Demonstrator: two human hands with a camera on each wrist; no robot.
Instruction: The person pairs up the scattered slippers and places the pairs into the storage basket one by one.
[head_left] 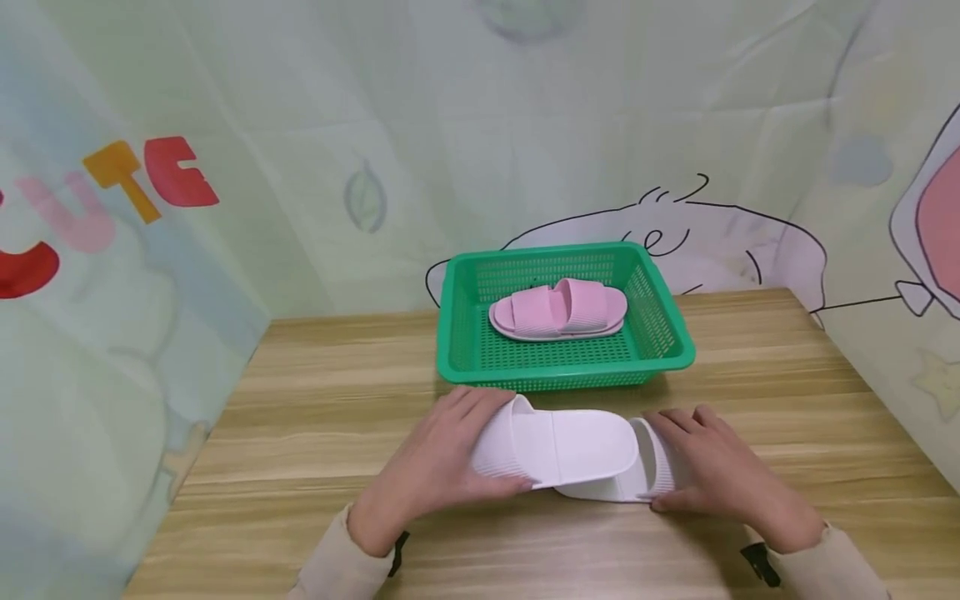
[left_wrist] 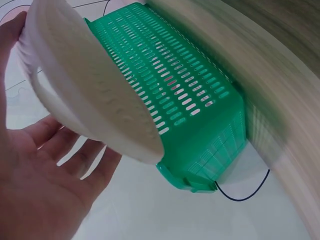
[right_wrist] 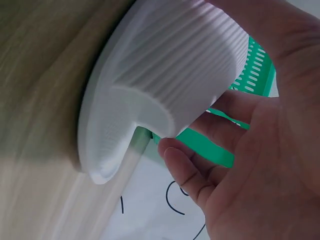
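My left hand [head_left: 442, 458] grips a white slide slipper [head_left: 596, 446] over its ribbed strap, thumb along the near side. In the left wrist view this slipper's sole is turned to the camera, raised off the table. My right hand [head_left: 720, 471] holds the strap of a second white slipper [right_wrist: 185, 70], whose sole is at the tabletop. The left slipper's end overlaps the right one from above in the head view, hiding part of it. Behind both hands stands a green basket [head_left: 566, 373], with a pair of pink slippers [head_left: 536, 312] nested together inside.
The wood-grain table [head_left: 330, 400] carries the basket near its back edge. A printed cloth backdrop [head_left: 330, 125] hangs behind and along both sides of the table.
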